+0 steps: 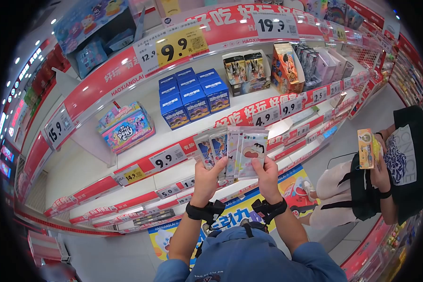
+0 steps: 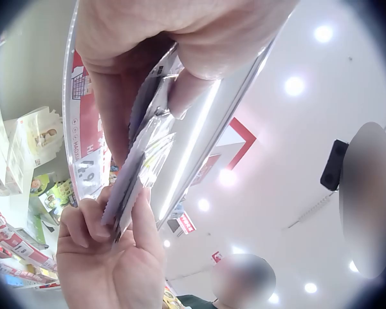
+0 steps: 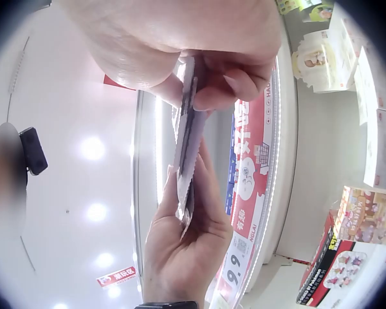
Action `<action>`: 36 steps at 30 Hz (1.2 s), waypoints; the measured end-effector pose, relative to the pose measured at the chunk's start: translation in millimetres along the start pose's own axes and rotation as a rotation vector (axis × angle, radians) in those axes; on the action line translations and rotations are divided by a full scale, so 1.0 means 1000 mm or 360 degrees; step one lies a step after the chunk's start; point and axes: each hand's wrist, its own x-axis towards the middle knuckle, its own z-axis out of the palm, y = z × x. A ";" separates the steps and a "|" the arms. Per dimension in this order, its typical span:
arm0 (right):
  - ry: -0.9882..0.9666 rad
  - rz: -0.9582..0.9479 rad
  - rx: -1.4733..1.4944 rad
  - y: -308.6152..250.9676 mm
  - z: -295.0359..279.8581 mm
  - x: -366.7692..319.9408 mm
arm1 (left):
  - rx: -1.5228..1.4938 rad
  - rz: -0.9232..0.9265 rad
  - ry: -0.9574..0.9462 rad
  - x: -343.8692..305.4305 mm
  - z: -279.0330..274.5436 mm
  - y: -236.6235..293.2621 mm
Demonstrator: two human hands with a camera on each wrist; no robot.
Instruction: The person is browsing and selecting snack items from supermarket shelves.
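In the head view several flat foil packets are fanned out between two hands. The left hand (image 1: 208,181) pinches the blue-printed packets (image 1: 219,146) by their lower part, thumb on the front. The right hand (image 1: 267,179) grips the pale pink packets (image 1: 253,152) at their right side, its thumb on the cartoon picture. In the left wrist view the packets (image 2: 139,158) show edge-on, the left hand (image 2: 180,38) above and the right hand (image 2: 109,257) below. The right wrist view has the packets (image 3: 189,129) between the right hand (image 3: 186,45) and left hand (image 3: 188,248).
Behind the hands, a shelf holds stacked blue boxes (image 1: 192,98), a My Little Pony box (image 1: 127,127) and display boxes of packets (image 1: 246,73). Red price strips (image 1: 164,160) edge the shelves. At the right another person (image 1: 399,164) holds a yellow-orange box (image 1: 367,149).
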 end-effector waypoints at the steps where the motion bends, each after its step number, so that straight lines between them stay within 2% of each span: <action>1: -0.0010 0.0000 0.0001 -0.001 0.001 0.000 | 0.0007 -0.0003 0.0010 -0.002 0.001 0.002; 11: -0.0066 0.0038 0.0021 0.003 0.006 -0.002 | 0.0099 -0.0003 -0.0001 -0.006 -0.007 -0.003; 17: -0.0070 0.0096 -0.0019 0.004 0.003 -0.004 | -0.0085 -0.0120 -0.0015 -0.008 -0.003 -0.008; 23: -0.0187 -0.0002 -0.0126 0.008 0.014 -0.008 | 0.0221 -0.0204 -0.0199 -0.012 -0.002 -0.008; 26: -0.0204 -0.0086 -0.0398 0.006 0.010 -0.013 | 0.0312 -0.0210 -0.0395 -0.013 0.001 -0.014; 29: -0.0271 -0.0276 -0.1018 -0.009 -0.003 -0.011 | 0.0269 -0.0219 -0.0399 -0.012 0.013 -0.022; 33: -0.0284 -0.0462 -0.1474 -0.013 -0.031 -0.010 | 0.0204 -0.0276 -0.0430 -0.009 0.019 -0.042; 34: -0.0257 -0.0291 -0.1327 -0.018 -0.043 -0.010 | 0.0192 -0.0290 -0.0425 -0.009 0.021 -0.044; 36: -0.0095 -0.0443 -0.1333 -0.035 -0.060 -0.008 | 0.0171 -0.0305 -0.0426 -0.005 0.020 -0.052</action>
